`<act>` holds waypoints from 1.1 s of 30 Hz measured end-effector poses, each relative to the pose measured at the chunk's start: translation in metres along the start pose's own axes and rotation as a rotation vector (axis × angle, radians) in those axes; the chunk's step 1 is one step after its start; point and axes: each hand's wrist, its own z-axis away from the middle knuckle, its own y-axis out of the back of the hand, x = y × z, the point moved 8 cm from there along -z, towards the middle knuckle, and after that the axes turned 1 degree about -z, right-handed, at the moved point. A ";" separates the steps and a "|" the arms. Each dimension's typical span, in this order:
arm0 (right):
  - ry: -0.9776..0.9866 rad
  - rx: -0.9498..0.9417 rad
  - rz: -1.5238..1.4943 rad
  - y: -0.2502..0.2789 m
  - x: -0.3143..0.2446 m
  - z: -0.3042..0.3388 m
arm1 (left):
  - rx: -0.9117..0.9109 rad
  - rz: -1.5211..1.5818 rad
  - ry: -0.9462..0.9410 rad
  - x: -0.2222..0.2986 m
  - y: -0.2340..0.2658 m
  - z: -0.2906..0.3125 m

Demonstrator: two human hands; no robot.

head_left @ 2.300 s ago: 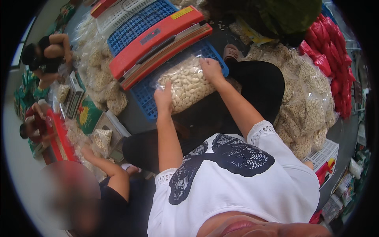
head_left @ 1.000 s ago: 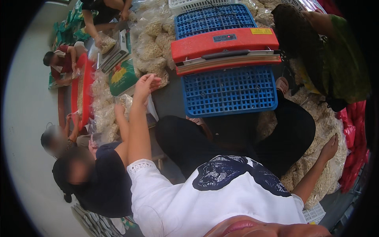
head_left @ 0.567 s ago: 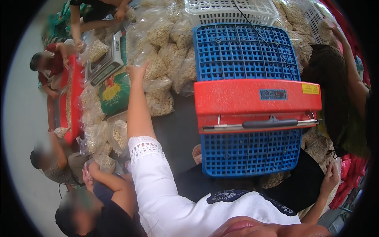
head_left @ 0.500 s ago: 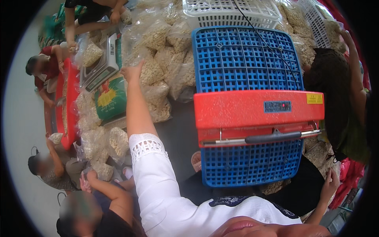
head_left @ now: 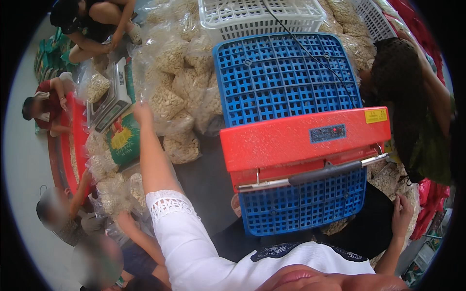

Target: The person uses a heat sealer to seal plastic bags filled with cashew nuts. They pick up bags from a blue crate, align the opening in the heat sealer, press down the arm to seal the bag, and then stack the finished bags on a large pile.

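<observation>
Stretched forward past the green printed sack [head_left: 125, 138], my left hand [head_left: 142, 112] is closed at the edge of a clear plastic bag [head_left: 167, 99] full of small pale pieces. Its fingertips are partly hidden. My right hand [head_left: 402, 216] rests low at the right beside my black-clad leg, fingers loosely apart, close to more filled bags [head_left: 388, 186]. Before me a red bag sealer [head_left: 296, 140] with a grey-gripped metal bar lies across an upturned blue plastic crate [head_left: 286, 77]. Neither hand touches the sealer.
A white basket [head_left: 262, 24] stands behind the crate, with a black cord running over it. A weighing scale [head_left: 114, 94] holding a filled bag is at the left. Several people sit around a red tray [head_left: 75, 136]; another person [head_left: 412, 97] leans in at the right.
My left hand has gone from outstretched fingers to closed at the bag. The view has shifted, so the sealer and crate appear farther left and tilted. My right hand stays by my leg.
</observation>
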 end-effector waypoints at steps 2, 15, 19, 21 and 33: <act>0.093 0.101 -0.006 0.010 -0.005 0.008 | 0.117 0.078 0.014 0.015 0.047 0.014; 0.681 0.057 -0.915 0.020 -0.157 0.106 | -0.140 1.252 -0.219 0.220 0.362 0.264; 0.754 0.138 -0.911 0.029 -0.236 0.116 | -0.308 1.427 -0.293 0.276 0.349 0.357; 0.745 0.201 -0.866 0.034 -0.247 0.111 | -0.432 1.510 -0.301 0.297 0.326 0.405; 0.519 -0.122 -0.918 -0.074 -0.100 0.089 | -0.401 1.025 0.194 0.181 0.202 0.521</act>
